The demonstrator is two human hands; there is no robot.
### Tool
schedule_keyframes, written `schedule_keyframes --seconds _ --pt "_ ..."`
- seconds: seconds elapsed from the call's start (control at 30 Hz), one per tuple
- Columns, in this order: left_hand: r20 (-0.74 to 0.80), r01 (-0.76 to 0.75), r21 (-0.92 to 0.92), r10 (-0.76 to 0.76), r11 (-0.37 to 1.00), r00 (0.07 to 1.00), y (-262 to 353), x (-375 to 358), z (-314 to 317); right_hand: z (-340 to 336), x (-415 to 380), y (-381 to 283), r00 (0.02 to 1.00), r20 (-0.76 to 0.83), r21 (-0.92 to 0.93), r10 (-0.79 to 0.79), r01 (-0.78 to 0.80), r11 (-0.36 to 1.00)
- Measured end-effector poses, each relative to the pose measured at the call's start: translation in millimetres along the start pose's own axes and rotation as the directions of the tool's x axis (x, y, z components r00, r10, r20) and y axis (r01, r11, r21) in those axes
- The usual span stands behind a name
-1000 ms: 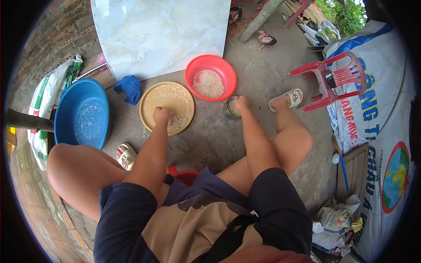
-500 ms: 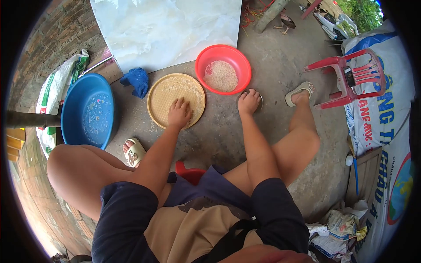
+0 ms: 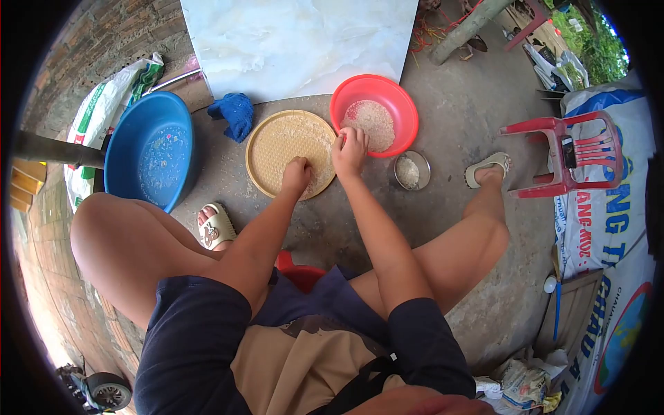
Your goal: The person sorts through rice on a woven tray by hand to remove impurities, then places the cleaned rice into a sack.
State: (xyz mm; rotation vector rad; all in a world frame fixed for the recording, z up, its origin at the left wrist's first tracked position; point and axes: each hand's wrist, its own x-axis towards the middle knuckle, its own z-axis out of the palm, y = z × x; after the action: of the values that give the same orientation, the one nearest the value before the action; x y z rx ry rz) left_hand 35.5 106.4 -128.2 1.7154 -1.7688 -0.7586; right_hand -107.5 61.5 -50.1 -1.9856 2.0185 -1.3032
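Note:
A round woven tray [image 3: 277, 149] with pale grains scattered over it lies on the ground in front of me. My left hand [image 3: 297, 176] is at its lower right part, fingers curled in; whatever they pinch is too small or hidden to name. Between the tray and a red basin [image 3: 408, 131] is my right hand [image 3: 351, 152], its fingers bent together near the tray's right edge, their contents hidden. Rice-like grains [image 3: 373, 123] cover part of the basin's bottom. A small metal bowl [image 3: 412, 171] holding pale grains stands right of my right hand.
A big blue tub [image 3: 149, 152] with scattered bits inside stands at the left, near a blue cloth [image 3: 234, 115]. A marbled white panel [image 3: 297, 48] lies beyond the tray. To the right are a red plastic chair [image 3: 570, 155] and printed sacks [image 3: 609, 207].
My right hand has moved left from above the metal bowl to the tray's right edge, uncovering the bowl. My left hand's spread fingers have curled in. The view has shifted slightly.

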Motion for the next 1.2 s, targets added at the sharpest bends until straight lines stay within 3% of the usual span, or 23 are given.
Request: schedule_keyframes --seconds 0.03,0.07,0.1,0.13,0.23,0.27,0.3,0.37,0.4,0.47,0.5,0.57,0.6,0.63,0.7,0.77,0.83,0.9,0.97,1.03,1.07,1.13,1.2 --pt "0.000 0.178 -0.105 -0.179 0.978 0.984 3 6 -1 0 2 0 0.998 0.066 0.090 -0.023 0.017 0.996" --pt "0.004 0.174 -0.103 -0.174 0.979 0.985 1 14 -3 4 1 1 0.998 0.062 0.088 -0.017 0.012 0.996" --pt "0.058 0.332 -0.475 -0.347 0.815 0.936 -3 23 -6 12 -1 2 0.986 0.113 0.225 0.126 -0.149 0.963" --pt "0.177 0.429 -0.756 -0.477 0.494 0.861 -5 32 -7 19 -4 3 0.949 0.182 0.347 0.256 -0.306 0.887" --pt "0.162 0.330 -0.867 -0.414 0.373 0.896 11 57 -29 31 -3 1 0.885 0.171 0.331 0.434 -0.467 0.820" --pt "0.166 0.332 -0.867 -0.413 0.371 0.895 19 64 -34 32 0 -5 0.821 0.226 0.450 0.525 -0.566 0.691" --pt "0.207 0.337 -0.851 -0.332 0.403 0.920 29 70 -39 38 3 0 0.819 0.225 0.448 0.527 -0.568 0.691" --pt "0.250 0.338 -0.833 -0.246 0.439 0.936 52 74 -49 49 10 7 0.677 0.414 0.578 0.608 -0.712 0.399" --pt "0.319 0.337 -0.775 -0.130 0.535 0.939 64 76 -52 44 15 4 0.676 0.412 0.580 0.610 -0.711 0.397" --pt "0.432 0.302 -0.616 -0.009 0.727 0.902 84 76 -56 31 25 2 0.389 0.786 0.546 0.480 -0.801 -0.246" --pt "0.432 0.302 -0.617 -0.008 0.727 0.902 94 75 -59 31 27 6 0.389 0.786 0.547 0.481 -0.801 -0.245" --pt "0.347 0.114 -0.451 0.057 0.885 0.936 107 73 -61 29 32 8 0.392 0.798 0.568 0.457 -0.742 -0.355" --pt "0.231 0.010 -0.428 0.099 0.904 0.968 107 73 -59 27 35 5 0.327 0.787 0.575 0.524 -0.697 -0.429" --pt "0.232 0.009 -0.429 0.101 0.903 0.968 107 73 -59 23 37 4 0.328 0.786 0.576 0.525 -0.696 -0.428" --pt "-0.026 -0.011 -0.324 0.003 0.946 1.000 97 78 -55 13 43 12 0.248 0.772 0.539 0.586 -0.743 -0.397" --pt "-0.064 0.002 -0.303 -0.022 0.953 0.998 78 78 -49 0 50 20 0.210 0.758 0.521 0.618 -0.764 -0.380" --pt "0.014 0.099 -0.087 -0.098 0.991 0.995 56 72 -44 -17 59 25 0.298 0.610 0.628 0.734 -0.747 -0.218" --pt "0.028 0.116 -0.016 -0.115 0.993 0.993 33 59 -34 -33 67 43 0.354 0.477 0.709 0.804 -0.696 -0.114" --pt "0.045 0.131 0.051 -0.133 0.990 0.990 23 43 -28 -37 71 72 0.398 0.093 0.745 0.913 -0.636 0.201" --pt "0.065 0.061 0.269 -0.081 0.961 0.995 22 23 -26 -44 62 111 0.449 -0.183 0.646 0.874 -0.615 0.452" --pt "0.100 0.054 0.246 -0.081 0.968 0.992 18 17 -22 -54 58 120 0.450 -0.186 0.644 0.874 -0.616 0.454" --pt "0.068 -0.015 0.286 -0.005 0.958 0.998 22 3 -18 -74 40 129 0.401 -0.353 0.327 0.845 -0.794 0.513" --pt "0.039 -0.081 0.329 0.073 0.941 0.997 27 -8 -14 -79 20 135 0.450 -0.323 0.179 0.833 -0.835 0.520"
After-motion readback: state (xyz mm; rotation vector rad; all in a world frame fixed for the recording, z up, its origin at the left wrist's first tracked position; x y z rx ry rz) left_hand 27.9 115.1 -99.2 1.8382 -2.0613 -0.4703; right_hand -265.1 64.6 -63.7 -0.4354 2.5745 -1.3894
